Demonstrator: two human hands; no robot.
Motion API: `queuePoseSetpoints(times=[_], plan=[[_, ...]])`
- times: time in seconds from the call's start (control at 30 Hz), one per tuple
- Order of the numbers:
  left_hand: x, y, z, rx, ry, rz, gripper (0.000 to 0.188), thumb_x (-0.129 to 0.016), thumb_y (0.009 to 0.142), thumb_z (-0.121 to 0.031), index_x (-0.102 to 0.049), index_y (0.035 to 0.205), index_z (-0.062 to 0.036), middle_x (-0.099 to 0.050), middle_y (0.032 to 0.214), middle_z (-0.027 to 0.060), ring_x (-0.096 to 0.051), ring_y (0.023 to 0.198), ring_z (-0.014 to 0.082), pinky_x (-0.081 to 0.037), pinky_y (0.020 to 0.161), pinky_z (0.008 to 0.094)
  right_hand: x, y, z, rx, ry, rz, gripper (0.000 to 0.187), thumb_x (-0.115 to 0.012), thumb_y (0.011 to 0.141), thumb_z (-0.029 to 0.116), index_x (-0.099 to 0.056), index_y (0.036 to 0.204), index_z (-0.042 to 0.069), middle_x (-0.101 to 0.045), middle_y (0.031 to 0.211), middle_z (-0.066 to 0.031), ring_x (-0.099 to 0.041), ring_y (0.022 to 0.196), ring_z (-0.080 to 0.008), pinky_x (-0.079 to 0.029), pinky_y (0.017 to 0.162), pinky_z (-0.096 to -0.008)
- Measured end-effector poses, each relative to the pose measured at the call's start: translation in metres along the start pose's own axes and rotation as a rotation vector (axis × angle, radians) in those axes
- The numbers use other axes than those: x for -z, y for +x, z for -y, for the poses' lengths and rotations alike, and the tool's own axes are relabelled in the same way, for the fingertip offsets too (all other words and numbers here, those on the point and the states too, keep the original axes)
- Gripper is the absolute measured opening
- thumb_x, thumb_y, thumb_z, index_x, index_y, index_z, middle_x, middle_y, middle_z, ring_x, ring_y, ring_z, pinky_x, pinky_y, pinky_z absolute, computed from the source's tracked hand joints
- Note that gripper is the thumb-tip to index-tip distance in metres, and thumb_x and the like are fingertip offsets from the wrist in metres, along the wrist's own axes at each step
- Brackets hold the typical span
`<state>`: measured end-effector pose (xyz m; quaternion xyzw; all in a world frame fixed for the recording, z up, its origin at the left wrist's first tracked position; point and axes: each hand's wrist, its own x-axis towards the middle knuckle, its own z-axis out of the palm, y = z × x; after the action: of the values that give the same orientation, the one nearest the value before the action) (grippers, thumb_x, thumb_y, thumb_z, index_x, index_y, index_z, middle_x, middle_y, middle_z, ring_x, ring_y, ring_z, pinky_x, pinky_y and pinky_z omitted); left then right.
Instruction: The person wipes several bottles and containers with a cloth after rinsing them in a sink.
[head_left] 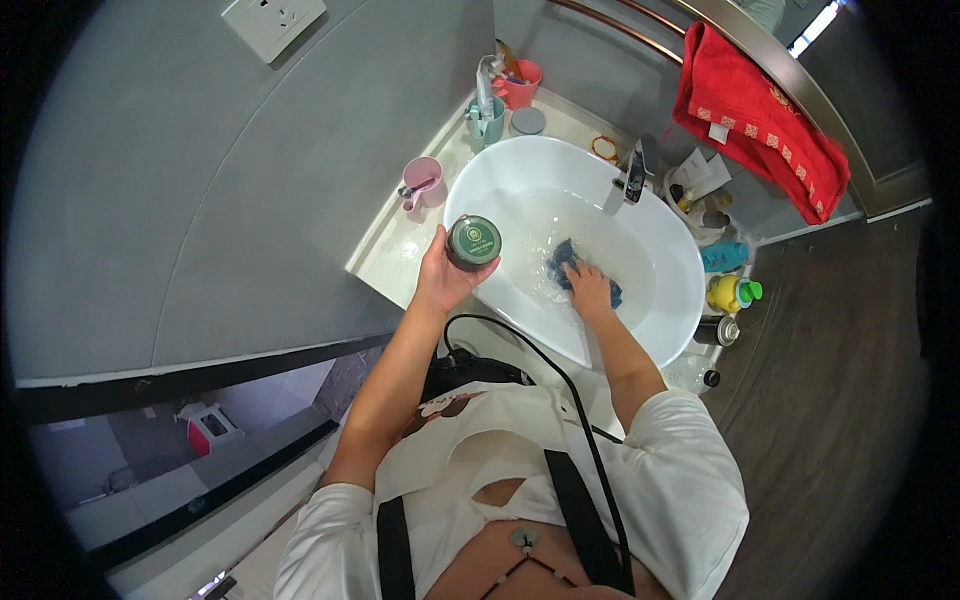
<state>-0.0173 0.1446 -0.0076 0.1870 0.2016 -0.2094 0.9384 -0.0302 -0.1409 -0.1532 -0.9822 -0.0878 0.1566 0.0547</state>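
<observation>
My left hand (446,272) is closed around a round jar with a dark green lid (474,242), held over the left rim of the white oval basin (680,270). Down in the basin, my right hand (591,290) grips a wet dark blue cloth (562,258), which shows on both sides of the fingers. Shallow water surrounds the cloth, and some of it looks foamy. Part of the cloth is hidden beneath my hand.
Behind the basin is a dark faucet (637,172). A pink cup (425,182), a teal cup (487,125) and a coral cup (520,86) stand left. Several bottles, including a yellow one (724,293), line the right edge. A red towel (755,120) hangs above.
</observation>
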Motion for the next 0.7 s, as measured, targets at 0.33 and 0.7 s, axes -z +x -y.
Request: queuePoseSetpoints(times=[0.33, 0.7], plan=[[-0.013, 0.018, 0.020, 0.022, -0.006, 0.000, 0.039, -0.042, 0.090, -0.043, -0.049, 0.116, -0.0150, -0.048, 0.122, 0.0091, -0.043, 0.114, 0.0279, -0.032, 0.096, 0.0481, 0.096, 0.013, 0.035, -0.047, 1.144, -0.350, 0.027, -0.062, 0.076, 0.017, -0.060, 0.100, 0.005, -0.063, 0.083, -0.0074, -0.058, 0.076, -0.0149, -0.045, 0.069, -0.0266], [-0.055, 0.045, 0.051, 0.059, 0.208, 0.082, 0.045, -0.045, 0.087, -0.047, -0.046, 0.119, -0.0156, -0.052, 0.118, 0.0041, -0.046, 0.108, 0.0194, -0.033, 0.088, 0.0387, 0.189, -0.024, 0.069, 0.481, 0.776, -0.403, 0.079, -0.070, 0.065, 0.011, -0.030, 0.134, 0.010, -0.023, 0.139, -0.0211, -0.038, 0.117, -0.0375, -0.032, 0.098, -0.0391]])
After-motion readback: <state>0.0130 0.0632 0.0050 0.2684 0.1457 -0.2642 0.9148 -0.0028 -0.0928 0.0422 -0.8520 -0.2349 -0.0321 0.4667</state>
